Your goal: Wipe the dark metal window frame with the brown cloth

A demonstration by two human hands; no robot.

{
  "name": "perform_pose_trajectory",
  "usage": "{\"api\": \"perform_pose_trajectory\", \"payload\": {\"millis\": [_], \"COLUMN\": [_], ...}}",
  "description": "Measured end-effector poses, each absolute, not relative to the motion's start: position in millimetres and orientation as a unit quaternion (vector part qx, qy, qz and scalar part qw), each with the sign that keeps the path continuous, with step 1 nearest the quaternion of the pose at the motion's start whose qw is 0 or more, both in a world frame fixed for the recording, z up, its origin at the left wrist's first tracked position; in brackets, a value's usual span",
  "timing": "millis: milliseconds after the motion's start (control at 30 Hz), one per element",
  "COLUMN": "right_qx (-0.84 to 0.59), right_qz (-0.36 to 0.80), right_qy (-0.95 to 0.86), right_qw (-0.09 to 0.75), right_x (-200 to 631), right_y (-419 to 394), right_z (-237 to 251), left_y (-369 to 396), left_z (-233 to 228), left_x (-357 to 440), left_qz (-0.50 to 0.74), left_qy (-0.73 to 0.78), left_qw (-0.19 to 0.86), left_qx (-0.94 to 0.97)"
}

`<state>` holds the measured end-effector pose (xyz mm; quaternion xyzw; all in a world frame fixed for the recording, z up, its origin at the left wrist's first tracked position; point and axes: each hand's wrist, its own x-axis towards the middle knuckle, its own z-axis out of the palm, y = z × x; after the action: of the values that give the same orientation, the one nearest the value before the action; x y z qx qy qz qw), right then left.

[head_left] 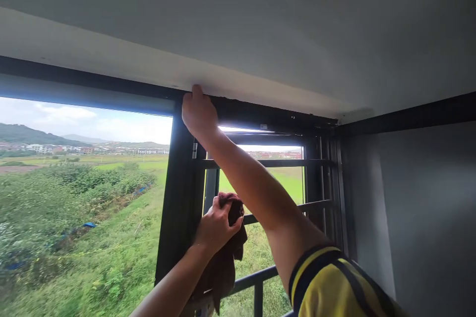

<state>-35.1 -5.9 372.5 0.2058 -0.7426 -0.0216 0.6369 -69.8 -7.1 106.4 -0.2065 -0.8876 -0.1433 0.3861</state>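
Note:
My right hand (199, 111) reaches up at the end of a yellow, dark-striped sleeve (327, 282). It grips the top of the dark window frame (178, 193) where the upright post meets the white ceiling (260, 20), with one fingertip touching the ceiling edge. Lower down, my left hand (215, 228) is closed around a dark red cloth (223, 267). It holds the cloth against the right side of the same post, and the cloth's loose end hangs below the hand.
A large fixed pane (82, 198) on the left looks out on green fields and distant buildings. To the right, dark horizontal bars (282, 162) and a railing (256, 280) cross an opening. A grey wall (427, 208) closes the right side.

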Motion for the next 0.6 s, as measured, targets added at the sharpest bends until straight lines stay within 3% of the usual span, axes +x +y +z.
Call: {"api": "perform_pose_trajectory", "payload": {"millis": [133, 367, 600], "right_qx": [0.204, 0.117, 0.260], "right_qz": [-0.050, 0.095, 0.060], "right_qy": [-0.743, -0.650, -0.688], "right_qw": [0.635, 0.745, 0.675], "right_x": [-35, -79, -54], "right_y": [29, 173, 48], "right_z": [373, 352, 368], "left_y": [-9, -12, -13], "left_z": [106, 107, 107], "left_x": [-70, -71, -70], "left_qz": [-0.162, -0.179, -0.200], "left_qy": [-0.872, -0.864, -0.853], "left_qw": [0.398, 0.377, 0.376], "left_qx": [-0.236, -0.280, -0.300]}}
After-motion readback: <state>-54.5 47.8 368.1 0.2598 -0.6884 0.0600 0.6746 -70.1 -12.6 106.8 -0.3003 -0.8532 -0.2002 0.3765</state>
